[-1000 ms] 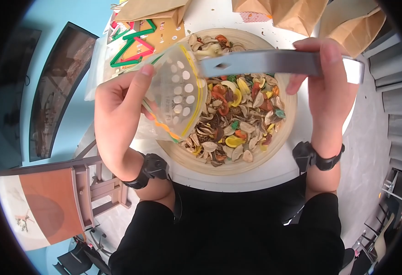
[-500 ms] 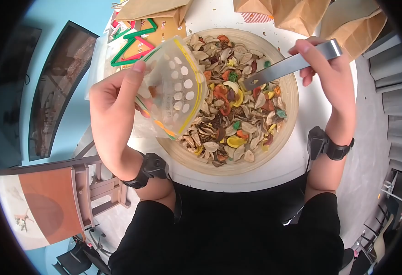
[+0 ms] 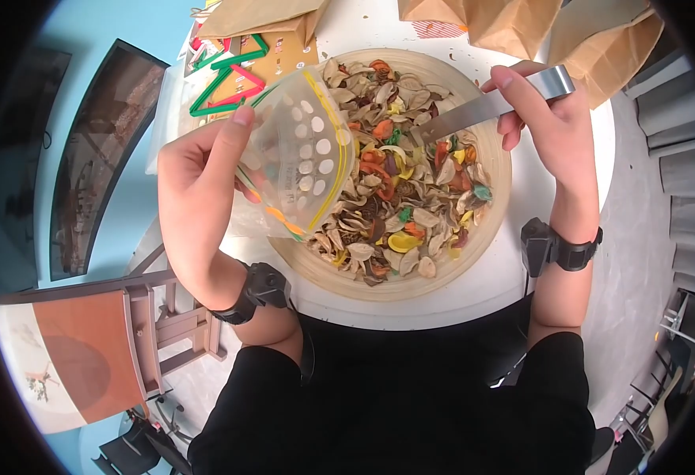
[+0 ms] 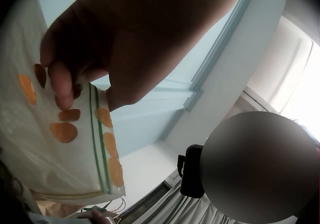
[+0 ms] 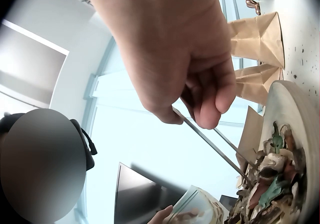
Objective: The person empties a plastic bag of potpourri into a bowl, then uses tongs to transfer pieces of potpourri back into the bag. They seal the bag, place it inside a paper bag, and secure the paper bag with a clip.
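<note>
A round wooden tray (image 3: 486,229) is heaped with dried petals and colourful dried pieces (image 3: 403,241). The left hand (image 3: 205,178) pinches a translucent zip bag (image 3: 288,158) with a dotted print, tilted over the tray's left side; the left wrist view shows the same bag (image 4: 40,154) with orange dots and a green zip line. Metal tongs (image 3: 474,112) are held by the right hand (image 3: 549,131), their tips down in the pile. In the right wrist view both arms of the tongs (image 5: 212,144) reach into the dried pieces (image 5: 272,189), the tips partly hidden.
Brown paper bags (image 3: 510,28) stand at the table's back right, and another paper bag (image 3: 260,16) lies at the back left. Green and red strips (image 3: 229,75) lie beyond the zip bag. Small crumbs dot the white table (image 3: 363,24).
From over the zip bag's mouth, the right hand has moved the tongs right and down into the pile. The left hand and bag have barely moved.
</note>
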A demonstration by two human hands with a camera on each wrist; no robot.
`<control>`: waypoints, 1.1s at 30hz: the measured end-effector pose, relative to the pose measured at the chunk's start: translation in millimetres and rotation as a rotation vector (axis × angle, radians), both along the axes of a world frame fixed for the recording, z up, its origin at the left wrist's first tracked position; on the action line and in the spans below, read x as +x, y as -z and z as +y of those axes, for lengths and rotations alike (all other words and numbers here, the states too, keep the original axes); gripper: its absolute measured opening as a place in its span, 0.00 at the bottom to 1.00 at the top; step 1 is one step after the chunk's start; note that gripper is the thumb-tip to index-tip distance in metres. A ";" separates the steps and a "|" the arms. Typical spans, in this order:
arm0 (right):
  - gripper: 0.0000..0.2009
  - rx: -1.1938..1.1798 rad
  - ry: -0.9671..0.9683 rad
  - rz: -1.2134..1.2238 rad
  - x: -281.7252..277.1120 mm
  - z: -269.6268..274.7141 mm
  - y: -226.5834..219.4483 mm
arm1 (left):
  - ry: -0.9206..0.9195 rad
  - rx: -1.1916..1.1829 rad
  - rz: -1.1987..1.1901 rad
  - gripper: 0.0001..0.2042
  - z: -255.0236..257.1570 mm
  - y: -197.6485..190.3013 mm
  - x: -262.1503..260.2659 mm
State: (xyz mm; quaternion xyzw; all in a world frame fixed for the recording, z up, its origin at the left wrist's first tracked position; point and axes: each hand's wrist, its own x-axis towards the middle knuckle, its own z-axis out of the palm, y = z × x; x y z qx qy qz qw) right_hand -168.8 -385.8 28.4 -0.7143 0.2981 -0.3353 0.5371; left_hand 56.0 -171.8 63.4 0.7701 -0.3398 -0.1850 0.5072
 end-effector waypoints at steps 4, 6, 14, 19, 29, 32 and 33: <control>0.13 0.005 0.041 -0.108 0.0 0.7 -1.9 | 0.001 -0.001 -0.002 0.17 -0.5 -0.1 -0.4; 0.12 0.005 0.051 -0.197 -0.5 3.3 -4.2 | -0.009 0.001 -0.002 0.17 -1.2 -0.1 -1.9; 0.22 -0.194 -0.111 -0.323 13.5 53.8 -12.4 | 0.021 -0.016 0.022 0.17 -0.9 3.0 0.1; 0.14 -0.112 -0.036 -0.437 0.7 22.9 -10.3 | 0.003 -0.020 0.019 0.17 -0.3 -1.1 0.5; 0.16 0.103 0.048 0.060 6.2 -5.2 2.2 | 0.005 -0.025 0.018 0.17 0.7 2.2 4.7; 0.15 0.126 -0.048 0.051 7.0 -3.8 5.0 | 0.001 -0.025 0.017 0.17 -0.2 1.0 2.6; 0.15 0.119 -0.057 0.054 7.6 -2.0 4.1 | -0.001 -0.025 0.017 0.17 -0.7 0.8 2.0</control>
